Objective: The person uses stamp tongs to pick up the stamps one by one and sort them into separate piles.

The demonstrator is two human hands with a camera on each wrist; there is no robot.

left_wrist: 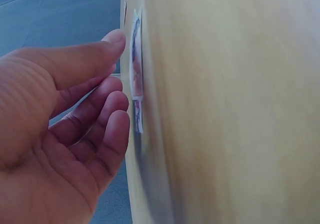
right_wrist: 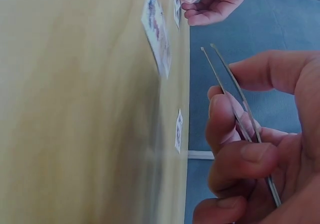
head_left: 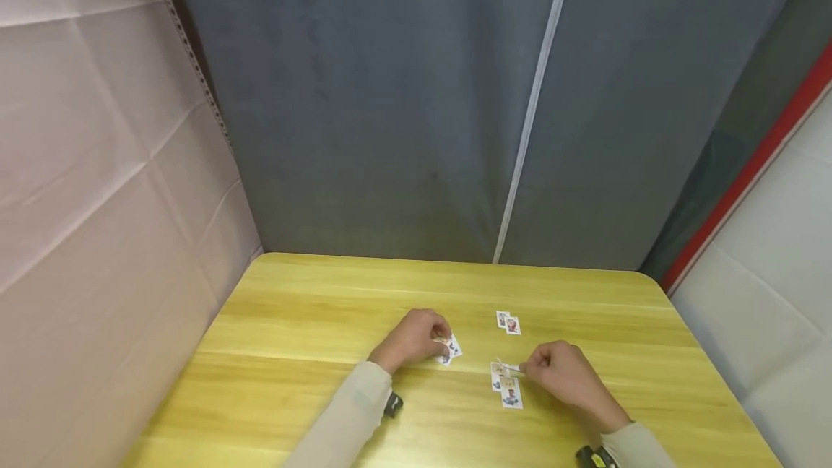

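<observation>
both arms wear light beige long sleeves, with a black wrist-mounted device at each cuff.

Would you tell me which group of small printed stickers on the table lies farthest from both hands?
The pair of stickers at the far side of the table, touched by neither hand; the others lie at the left hand or right hand.

The right hand [right_wrist: 260, 149] gripped thin metal tweezers [right_wrist: 239, 113], tips apart; small stickers [right_wrist: 156, 29] lay on the wooden table [right_wrist: 75, 109]; the left hand [right_wrist: 212, 2] touched one.
</observation>
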